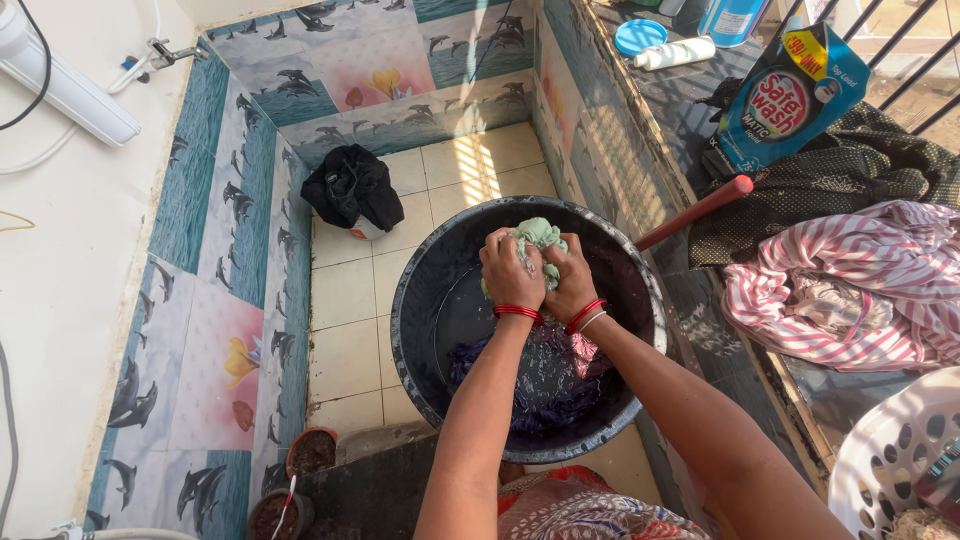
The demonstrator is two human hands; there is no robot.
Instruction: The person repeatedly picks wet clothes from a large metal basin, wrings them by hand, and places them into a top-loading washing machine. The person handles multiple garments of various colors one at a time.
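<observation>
Over dark tub: left hand and right hand both clenched on wet pale-green cloth, touching. Below grip, dark clothes soaking in water, unwrung. Right of grip, striped garment waiting on ledge.

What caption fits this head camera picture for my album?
Left hand and right hand squeeze a pale green wet cloth over a round dark plastic washtub.

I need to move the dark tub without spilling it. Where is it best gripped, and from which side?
Judging by its shape, grip the tub by its rolled rim at two opposite points, left and right, coming from above. It is round, wide and holds water and clothes, so an even two-handed lift should keep it level. Both hands are now squeezing a green cloth.
</observation>
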